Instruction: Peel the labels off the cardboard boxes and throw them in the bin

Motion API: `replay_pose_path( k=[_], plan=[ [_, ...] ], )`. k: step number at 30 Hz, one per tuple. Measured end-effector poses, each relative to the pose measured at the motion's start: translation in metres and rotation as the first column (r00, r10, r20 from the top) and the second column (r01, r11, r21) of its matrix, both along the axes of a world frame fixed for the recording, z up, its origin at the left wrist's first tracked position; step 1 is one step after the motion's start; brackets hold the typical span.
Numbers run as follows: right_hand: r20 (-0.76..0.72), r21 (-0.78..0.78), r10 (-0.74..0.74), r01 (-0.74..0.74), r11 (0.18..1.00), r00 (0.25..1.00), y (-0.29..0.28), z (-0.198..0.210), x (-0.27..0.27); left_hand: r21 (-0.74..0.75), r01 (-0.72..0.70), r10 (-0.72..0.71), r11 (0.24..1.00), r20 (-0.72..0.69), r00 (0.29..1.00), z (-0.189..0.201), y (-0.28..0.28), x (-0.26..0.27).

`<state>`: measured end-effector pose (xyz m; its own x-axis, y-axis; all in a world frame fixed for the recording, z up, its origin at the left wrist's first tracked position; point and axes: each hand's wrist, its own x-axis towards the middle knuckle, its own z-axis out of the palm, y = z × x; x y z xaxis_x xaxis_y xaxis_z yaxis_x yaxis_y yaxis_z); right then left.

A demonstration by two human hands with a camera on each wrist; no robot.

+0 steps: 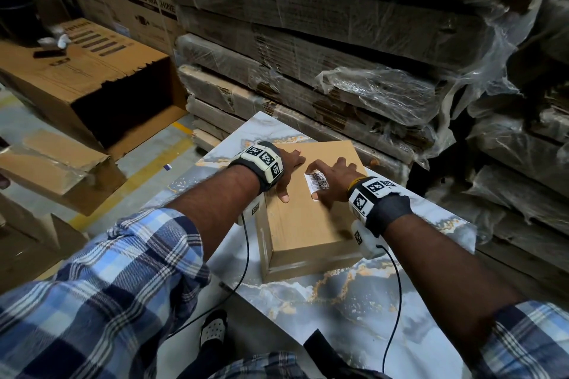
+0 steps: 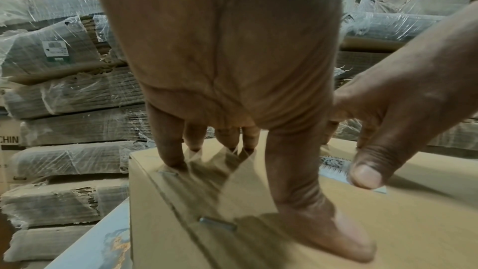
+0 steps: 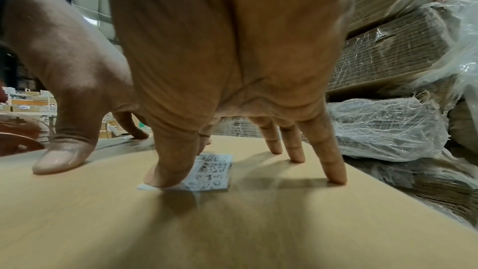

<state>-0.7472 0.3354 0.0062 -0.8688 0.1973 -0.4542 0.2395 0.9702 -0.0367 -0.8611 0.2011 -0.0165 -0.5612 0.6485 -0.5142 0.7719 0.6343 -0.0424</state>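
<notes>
A plain cardboard box [image 1: 308, 224] lies on a marble-patterned table [image 1: 354, 301]. A small white barcode label [image 1: 317, 184] is stuck on its top, near the far half. My left hand [image 1: 291, 174] presses flat on the box's left side with straight fingers [image 2: 168, 150] and thumb. My right hand [image 1: 332, 178] is spread over the label [image 3: 213, 173]. Its thumb [image 3: 165, 173] bears on the label's near corner, which looks slightly lifted. The other fingers stand on the cardboard beside it. From the left wrist, the right thumb [image 2: 367, 175] covers part of the label [image 2: 333, 166].
Stacks of plastic-wrapped flattened cartons [image 1: 338, 55] rise right behind the table. A large open carton [image 1: 92, 77] stands to the left, a dark round container [image 1: 18, 18] beyond it. A smaller box [image 1: 55, 169] sits at left, above the floor's yellow line.
</notes>
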Motion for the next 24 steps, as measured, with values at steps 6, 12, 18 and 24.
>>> replay_pose_path(
  k=[6, 12, 18, 24],
  plan=[
    [-0.001, 0.001, -0.001, 0.001, 1.000, 1.000, -0.0004, -0.0003, 0.0008, -0.008, -0.002, 0.002, 1.000, -0.004, 1.000, 0.0009, 0.0003, 0.0018],
    [0.004, -0.010, -0.013, 0.013, 1.000, 1.000, -0.0006, 0.0002, 0.0005, -0.010, -0.016, 0.016, 1.000, -0.001, 1.000, 0.0021, 0.0005, 0.0026],
    [-0.006, -0.036, -0.023, 0.022, 0.999, 1.000, -0.0003, 0.0006, 0.0016, 0.015, -0.025, 0.025, 1.000, 0.002, 1.000, 0.0004, -0.0012, 0.0026],
    [-0.009, -0.024, -0.018, 0.018, 1.000, 1.000, -0.0017, 0.0009, 0.0025, 0.018, -0.021, 0.021, 1.000, 0.004, 1.000, -0.0006, -0.0011, 0.0013]
  ],
)
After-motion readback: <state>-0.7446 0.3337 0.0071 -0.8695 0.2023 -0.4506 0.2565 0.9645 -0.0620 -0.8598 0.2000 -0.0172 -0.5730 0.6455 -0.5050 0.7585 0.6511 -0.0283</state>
